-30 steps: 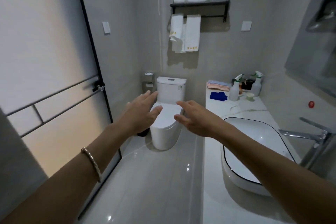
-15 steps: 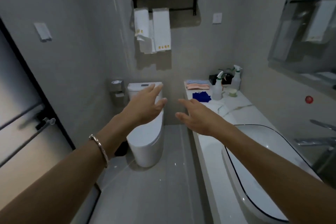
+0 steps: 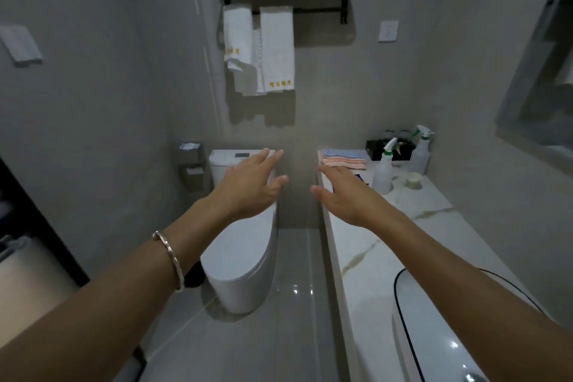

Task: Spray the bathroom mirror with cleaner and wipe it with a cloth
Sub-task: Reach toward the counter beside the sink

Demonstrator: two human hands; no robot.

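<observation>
Where frame cuts, mirror blurred, both hands empty

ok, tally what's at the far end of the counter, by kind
Spray bottles: 2, near one and far one
Folded striped cloths: 1 stack
Blue cloth: 1, mostly hidden by the right hand
Small pale cup: 1
Black tray: 1, contents unclear
Total: 6
</observation>
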